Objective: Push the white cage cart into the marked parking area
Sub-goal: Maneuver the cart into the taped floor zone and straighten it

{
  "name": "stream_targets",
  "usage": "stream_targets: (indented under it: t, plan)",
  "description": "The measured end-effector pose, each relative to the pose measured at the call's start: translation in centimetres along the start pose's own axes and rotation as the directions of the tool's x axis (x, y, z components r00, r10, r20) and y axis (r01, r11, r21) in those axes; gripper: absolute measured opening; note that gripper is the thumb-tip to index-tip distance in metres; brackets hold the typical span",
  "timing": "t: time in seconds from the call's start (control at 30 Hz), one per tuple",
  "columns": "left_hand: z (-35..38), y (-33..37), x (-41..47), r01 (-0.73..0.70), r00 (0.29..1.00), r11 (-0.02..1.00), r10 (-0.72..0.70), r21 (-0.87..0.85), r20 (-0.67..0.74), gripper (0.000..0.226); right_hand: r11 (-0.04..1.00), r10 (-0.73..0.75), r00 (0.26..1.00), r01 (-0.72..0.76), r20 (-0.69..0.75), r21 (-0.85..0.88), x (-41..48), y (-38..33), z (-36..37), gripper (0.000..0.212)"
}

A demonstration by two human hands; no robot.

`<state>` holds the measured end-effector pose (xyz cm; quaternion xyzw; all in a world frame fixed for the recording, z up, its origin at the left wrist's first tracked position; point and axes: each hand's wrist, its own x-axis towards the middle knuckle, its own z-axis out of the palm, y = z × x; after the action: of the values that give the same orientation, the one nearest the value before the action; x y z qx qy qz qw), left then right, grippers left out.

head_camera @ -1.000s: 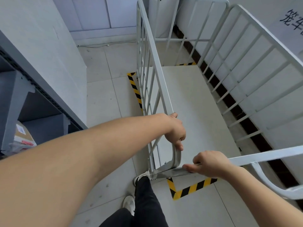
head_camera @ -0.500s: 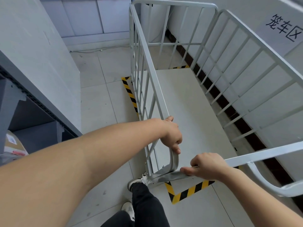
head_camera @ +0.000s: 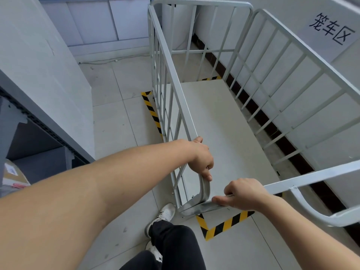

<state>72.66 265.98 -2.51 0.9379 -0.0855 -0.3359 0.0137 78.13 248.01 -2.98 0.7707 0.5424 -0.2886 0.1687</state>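
Observation:
The white cage cart (head_camera: pixel 229 121) stands in front of me, its barred sides rising around a pale floor panel. My left hand (head_camera: pixel 200 157) grips the top rail of the cart's left side near its rounded corner. On the near swinging gate bar rests my right hand (head_camera: pixel 243 193), fingers closed around it. Yellow-and-black floor tape (head_camera: pixel 224 225) marks a corner of the parking area just below the cart's near edge, and another strip (head_camera: pixel 152 112) runs along its left side. The cart sits close against the right wall.
A grey shelving unit (head_camera: pixel 44 106) with a cardboard box (head_camera: pixel 13 176) stands at the left. A paper sign (head_camera: pixel 333 30) hangs on the right wall, above a dark skirting (head_camera: pixel 280 141). White cabinets (head_camera: pixel 101 22) close the far end. My leg and shoe (head_camera: pixel 163 217) are beside the cart.
The view has tilted upward a little, showing more of the cart's far end and the wall sign. Both hands keep the same grips on the cart.

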Motion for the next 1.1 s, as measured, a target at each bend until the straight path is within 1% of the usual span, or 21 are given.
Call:
stream_targets:
  t: [0.1, 0.23, 0.37, 0.6, 1.1]
  plan:
    - [-0.1, 0.0, -0.1, 0.002, 1.000, 1.000, -0.001, 0.005, -0.014, 0.043, 1.000, 0.002, 1.000, -0.002, 0.000, -0.002, 0.0, -0.1, -0.1, 0.071]
    - [-0.1, 0.0, -0.2, 0.001, 1.000, 1.000, -0.001, 0.010, -0.019, 0.042, 1.000, -0.011, 1.000, 0.011, -0.018, -0.002, 0.0, -0.1, -0.1, 0.077]
    - [-0.1, 0.0, -0.2, 0.004, 1.000, 1.000, -0.003, 0.009, -0.015, 0.042, 1.000, 0.006, 1.000, -0.007, -0.029, -0.025, 0.0, 0.0, 0.0, 0.071]
    - [0.0, 0.2, -0.3, 0.003, 1.000, 1.000, -0.002, 0.014, -0.028, 0.042, 1.000, -0.019, 0.999, 0.018, -0.050, -0.022, -0.1, 0.0, 0.3, 0.081]
    - [-0.5, 0.8, 0.2, -0.012, 1.000, 1.000, 0.012, -0.005, -0.020, 0.040, 0.999, -0.036, 0.999, 0.036, -0.041, -0.010, -0.3, 1.0, 0.6, 0.080]
